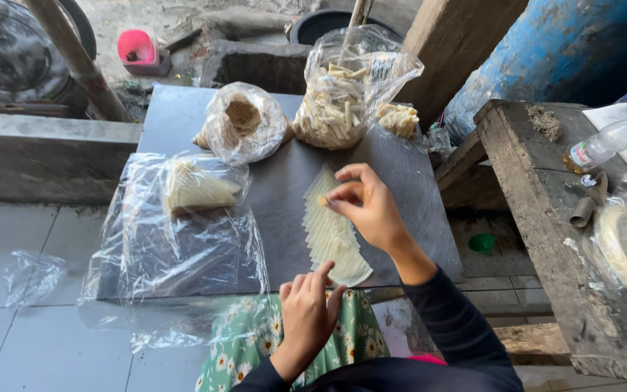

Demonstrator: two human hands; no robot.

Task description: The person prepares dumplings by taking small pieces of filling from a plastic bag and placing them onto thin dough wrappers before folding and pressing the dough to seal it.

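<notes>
A row of pale, thin wrapper sheets (332, 236) lies fanned out down the middle of a dark grey board (284, 174). My right hand (364, 207) hovers over the upper part of the row, thumb and forefinger pinched on a small bit of yellowish filling. At the near edge of the board my left hand (308, 313) rests with its fingers loosely curled beside the lowest sheet, holding nothing that I can see. A clear plastic sheet (183, 239) covers the board's left half, with a stack of folded pale wrappers (196, 189) under it.
Behind the row stand a clear bag of brownish crumbs (244, 123) and a taller open bag of rolled pale sticks (342, 94). To the right is a rough wooden bench (546, 218) bearing a plastic bottle (607, 141). A blue drum (553, 51) stands behind.
</notes>
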